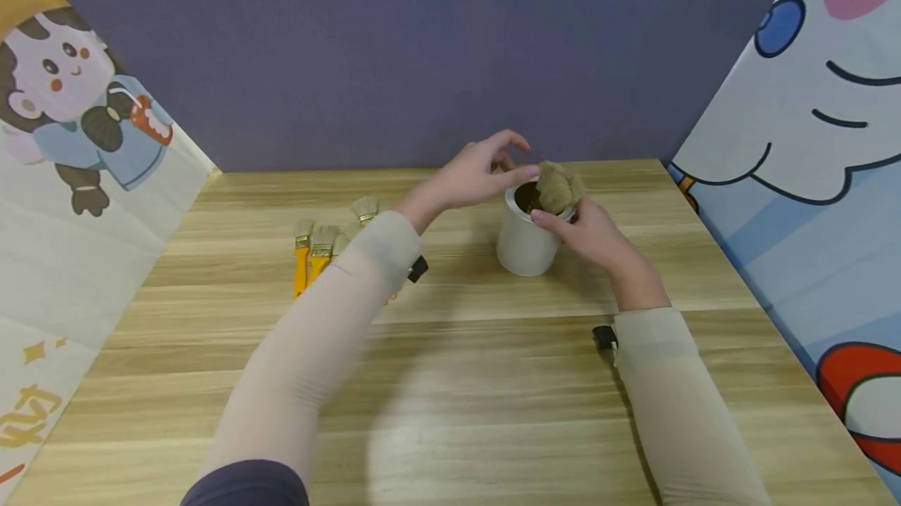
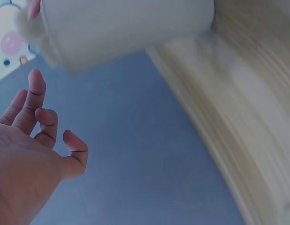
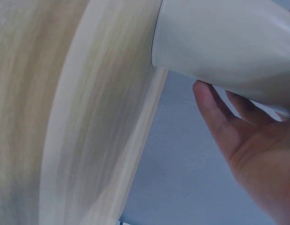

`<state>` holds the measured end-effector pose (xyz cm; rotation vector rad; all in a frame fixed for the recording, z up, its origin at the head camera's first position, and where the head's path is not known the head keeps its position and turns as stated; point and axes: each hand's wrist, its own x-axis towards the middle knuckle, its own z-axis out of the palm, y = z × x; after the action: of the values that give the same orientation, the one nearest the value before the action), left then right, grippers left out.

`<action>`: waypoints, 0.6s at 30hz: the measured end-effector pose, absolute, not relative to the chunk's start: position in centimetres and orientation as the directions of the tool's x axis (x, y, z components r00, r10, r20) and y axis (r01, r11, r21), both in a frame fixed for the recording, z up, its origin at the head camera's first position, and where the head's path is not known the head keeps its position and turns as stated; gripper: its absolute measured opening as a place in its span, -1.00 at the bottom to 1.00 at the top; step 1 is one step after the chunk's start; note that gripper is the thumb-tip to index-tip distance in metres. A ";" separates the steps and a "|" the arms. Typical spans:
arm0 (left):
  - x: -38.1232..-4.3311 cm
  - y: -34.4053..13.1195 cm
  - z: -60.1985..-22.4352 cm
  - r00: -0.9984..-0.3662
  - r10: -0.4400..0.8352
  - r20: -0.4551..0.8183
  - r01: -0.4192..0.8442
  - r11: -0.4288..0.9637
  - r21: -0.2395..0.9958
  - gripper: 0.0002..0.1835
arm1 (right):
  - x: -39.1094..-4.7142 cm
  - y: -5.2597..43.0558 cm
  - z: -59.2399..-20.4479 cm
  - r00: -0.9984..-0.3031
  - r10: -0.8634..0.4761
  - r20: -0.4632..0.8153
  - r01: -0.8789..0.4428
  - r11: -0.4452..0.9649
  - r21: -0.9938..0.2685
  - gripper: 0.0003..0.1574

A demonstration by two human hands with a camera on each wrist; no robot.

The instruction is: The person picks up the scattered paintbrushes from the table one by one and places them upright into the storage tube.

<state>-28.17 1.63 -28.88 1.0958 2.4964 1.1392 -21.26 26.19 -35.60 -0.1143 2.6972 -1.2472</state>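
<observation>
A white cylindrical pot [image 1: 526,244] stands upright on the table, its inside dark brown. Over the right part of its rim lies a crumpled, fuzzy tan cloth [image 1: 559,187]. My right hand [image 1: 594,236] grips the pot from the right, thumb at the rim and fingers along the side; the right wrist view shows fingertips [image 3: 201,86] against the white wall. Above the pot's left rim, my left hand [image 1: 475,174] has its thumb beside the cloth. Its other fingers [image 2: 37,86] are loosely bent and hold nothing. Whether that thumb touches the cloth I cannot tell.
Several paintbrushes [image 1: 321,244] with orange handles and pale bristles lie left of the pot, partly hidden by the left forearm. The wooden table [image 1: 450,412] ends at a dark back panel [image 1: 422,60]. Printed cartoon panels stand at both sides.
</observation>
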 end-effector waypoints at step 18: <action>-29.2 -16.1 -29.9 -0.910 0.415 0.007 0.320 0.690 0.649 -0.40 | -21.2 26.2 -35.6 -0.987 -0.099 -0.127 0.029 0.666 -0.746 0.39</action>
<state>-29.17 -16.10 -29.88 0.6033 2.7571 1.0188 -21.24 26.16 -35.57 -0.0577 2.7217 -1.2223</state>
